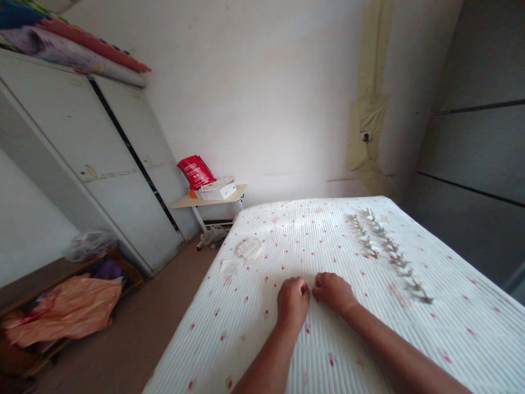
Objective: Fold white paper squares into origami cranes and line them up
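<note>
Both hands rest close together over the middle of a white bed cover (262, 350) with red dots. My left hand (292, 301) is closed, thumb against the curled fingers. Just to its right, my right hand (334, 291) is closed too, knuckles up. Anything pinched between them is too small or hidden to make out. Several small folded paper pieces (394, 254) stand in two rows on the right of the bed. Left of my hands lie a round pile of printed paper (249, 248) and a flat printed paper sheet (230, 267).
Beyond the bed's left far corner stands a small table (180, 202) with a red bag (196, 172) and a white box (219, 191). A wardrobe (115, 158) is at left, near an orange plastic bag (68, 309). Grey panels (471, 142) rise at right.
</note>
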The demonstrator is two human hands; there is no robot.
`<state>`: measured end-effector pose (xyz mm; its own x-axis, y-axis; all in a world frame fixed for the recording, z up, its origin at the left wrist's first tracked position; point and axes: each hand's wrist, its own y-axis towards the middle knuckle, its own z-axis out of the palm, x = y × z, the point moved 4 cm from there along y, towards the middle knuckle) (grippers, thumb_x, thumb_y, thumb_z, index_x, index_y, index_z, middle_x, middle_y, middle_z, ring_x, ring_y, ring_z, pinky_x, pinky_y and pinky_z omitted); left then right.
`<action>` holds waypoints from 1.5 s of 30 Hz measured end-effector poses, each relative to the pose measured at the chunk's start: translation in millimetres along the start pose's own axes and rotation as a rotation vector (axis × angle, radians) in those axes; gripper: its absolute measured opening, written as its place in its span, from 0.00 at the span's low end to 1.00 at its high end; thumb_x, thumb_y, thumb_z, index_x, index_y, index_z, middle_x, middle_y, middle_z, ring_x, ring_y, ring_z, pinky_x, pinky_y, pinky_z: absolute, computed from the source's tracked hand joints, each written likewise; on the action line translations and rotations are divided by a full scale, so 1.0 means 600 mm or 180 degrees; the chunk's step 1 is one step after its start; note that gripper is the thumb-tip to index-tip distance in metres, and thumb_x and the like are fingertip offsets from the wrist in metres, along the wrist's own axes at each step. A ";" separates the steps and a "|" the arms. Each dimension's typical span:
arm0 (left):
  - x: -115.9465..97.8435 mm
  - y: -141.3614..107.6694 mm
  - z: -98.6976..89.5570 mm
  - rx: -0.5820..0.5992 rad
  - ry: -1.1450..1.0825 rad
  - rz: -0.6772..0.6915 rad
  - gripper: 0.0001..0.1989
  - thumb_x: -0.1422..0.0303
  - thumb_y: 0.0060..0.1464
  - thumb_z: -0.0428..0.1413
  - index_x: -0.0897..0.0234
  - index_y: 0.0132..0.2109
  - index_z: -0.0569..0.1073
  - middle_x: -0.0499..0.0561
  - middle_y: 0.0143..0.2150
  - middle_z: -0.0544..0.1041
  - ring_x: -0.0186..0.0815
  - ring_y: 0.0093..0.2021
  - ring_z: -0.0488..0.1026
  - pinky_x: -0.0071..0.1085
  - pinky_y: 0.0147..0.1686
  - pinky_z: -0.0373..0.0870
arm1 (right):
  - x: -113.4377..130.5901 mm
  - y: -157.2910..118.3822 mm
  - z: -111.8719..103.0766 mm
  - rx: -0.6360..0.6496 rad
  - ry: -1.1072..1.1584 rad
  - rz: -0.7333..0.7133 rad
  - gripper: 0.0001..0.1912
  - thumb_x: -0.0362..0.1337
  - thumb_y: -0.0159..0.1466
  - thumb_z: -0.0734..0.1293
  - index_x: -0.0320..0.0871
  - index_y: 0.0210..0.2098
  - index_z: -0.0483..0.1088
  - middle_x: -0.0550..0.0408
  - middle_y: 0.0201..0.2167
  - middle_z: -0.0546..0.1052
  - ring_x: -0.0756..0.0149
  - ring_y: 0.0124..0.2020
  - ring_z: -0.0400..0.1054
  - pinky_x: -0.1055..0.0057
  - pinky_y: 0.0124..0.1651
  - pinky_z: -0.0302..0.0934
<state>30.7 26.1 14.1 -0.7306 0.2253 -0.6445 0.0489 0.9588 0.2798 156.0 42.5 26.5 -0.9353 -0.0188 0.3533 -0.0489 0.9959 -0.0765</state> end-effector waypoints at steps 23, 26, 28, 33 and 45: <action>-0.021 -0.035 -0.035 0.0505 0.1248 0.1055 0.12 0.74 0.55 0.47 0.58 0.40 0.74 0.51 0.40 0.70 0.37 0.42 0.62 0.33 0.39 0.58 | -0.017 0.017 0.001 -0.0005 0.0095 0.0030 0.10 0.34 0.48 0.63 0.41 0.32 0.67 0.47 0.30 0.75 0.59 0.32 0.69 0.72 0.28 0.53; -0.023 -0.037 -0.034 0.0557 0.1374 0.1088 0.12 0.74 0.54 0.48 0.57 0.41 0.73 0.50 0.42 0.69 0.37 0.44 0.62 0.33 0.40 0.59 | -0.032 0.027 -0.001 -0.0083 0.0326 -0.0050 0.09 0.30 0.47 0.62 0.41 0.29 0.68 0.50 0.27 0.74 0.63 0.29 0.68 0.72 0.29 0.53; -0.024 -0.038 -0.033 0.0560 0.1443 0.1097 0.12 0.74 0.53 0.48 0.57 0.41 0.73 0.50 0.42 0.69 0.37 0.44 0.62 0.33 0.40 0.59 | -0.035 0.031 -0.006 -0.0204 0.0744 -0.0268 0.09 0.28 0.47 0.61 0.41 0.28 0.68 0.53 0.25 0.74 0.66 0.27 0.67 0.73 0.29 0.54; -0.029 -0.038 -0.032 0.0517 0.1483 0.1186 0.11 0.74 0.54 0.47 0.60 0.39 0.72 0.52 0.40 0.70 0.38 0.41 0.62 0.33 0.38 0.59 | -0.011 0.028 -0.015 -0.0379 0.2248 -0.1338 0.09 0.31 0.51 0.58 0.41 0.29 0.69 0.56 0.28 0.73 0.69 0.29 0.66 0.75 0.33 0.59; -0.019 -0.048 -0.023 0.0528 0.1667 0.0954 0.15 0.72 0.56 0.45 0.57 0.47 0.70 0.52 0.36 0.69 0.39 0.40 0.62 0.35 0.37 0.58 | 0.013 0.056 0.007 0.0287 0.1054 -0.1382 0.08 0.27 0.47 0.61 0.40 0.23 0.71 0.59 0.22 0.73 0.72 0.24 0.63 0.78 0.28 0.55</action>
<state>28.1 -6.5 23.1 -0.9036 0.4142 -0.1092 0.3776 0.8907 0.2532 145.4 75.6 22.6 -0.6631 -0.3827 0.6434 -0.4491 0.8910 0.0671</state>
